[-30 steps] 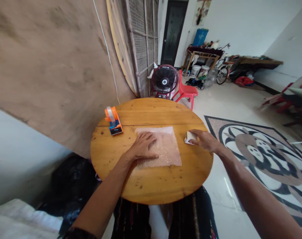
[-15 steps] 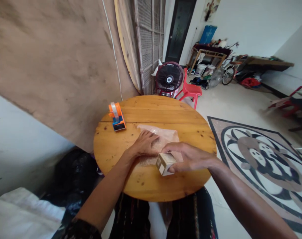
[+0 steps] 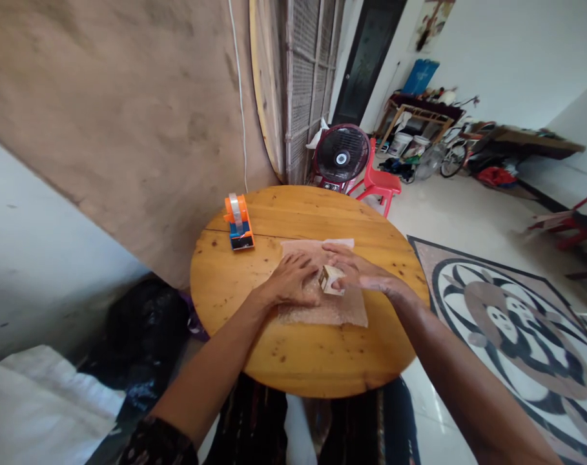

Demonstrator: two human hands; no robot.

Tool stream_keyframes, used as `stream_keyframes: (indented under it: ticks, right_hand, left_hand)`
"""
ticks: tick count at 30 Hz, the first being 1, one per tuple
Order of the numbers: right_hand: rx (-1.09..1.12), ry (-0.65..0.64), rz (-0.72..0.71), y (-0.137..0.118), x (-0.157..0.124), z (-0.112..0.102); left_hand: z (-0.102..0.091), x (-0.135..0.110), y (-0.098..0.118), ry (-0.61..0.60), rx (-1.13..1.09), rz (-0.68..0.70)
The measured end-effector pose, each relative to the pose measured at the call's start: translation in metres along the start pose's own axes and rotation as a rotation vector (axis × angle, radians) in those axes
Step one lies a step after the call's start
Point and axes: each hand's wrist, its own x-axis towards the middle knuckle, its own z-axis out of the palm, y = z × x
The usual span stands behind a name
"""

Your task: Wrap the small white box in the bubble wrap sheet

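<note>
A small pale cardboard box (image 3: 330,280) is over the middle of a sheet of bubble wrap (image 3: 341,315), and my right hand (image 3: 358,270) grips it from the right side. My left hand (image 3: 293,281) lies on the left part of the sheet with its fingers spread, close to the box. Both hands cover parts of the bubble wrap, which lies flat on the round wooden table (image 3: 274,361).
An orange and blue tape dispenser (image 3: 239,223) stands at the table's back left. Behind the table are a fan (image 3: 341,155) and a red chair (image 3: 383,181). A large wooden board (image 3: 128,116) leans on the left, with a black plastic bag (image 3: 143,336) below.
My right hand has carried the box from the sheet's near edge up onto its middle. The bubble wrap now lies flatter. The whole view has shifted slightly.
</note>
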Motion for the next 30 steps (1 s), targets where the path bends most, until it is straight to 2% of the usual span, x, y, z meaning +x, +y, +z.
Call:
stream_keyframes:
  ticks: [9, 15, 19, 30]
  right_hand:
    - [0.262, 0.072, -0.066, 0.025, 0.025, 0.015]
    - [0.113, 0.141, -0.058, 0.03, 0.027, 0.025]
    - [0.004, 0.222, -0.11, 0.032, 0.03, 0.032]
    - [0.144, 0.213, -0.271, 0.046, 0.021, 0.035]
  left_hand:
    - [-0.001, 0.002, 0.0, -0.027, -0.064, -0.047]
    - [0.002, 0.001, -0.002, 0.009, -0.148, -0.078]
    - [0.001, 0.002, -0.002, 0.015, -0.159, -0.062]
    - [0.002, 0.004, -0.004, 0.016, -0.16, -0.069]
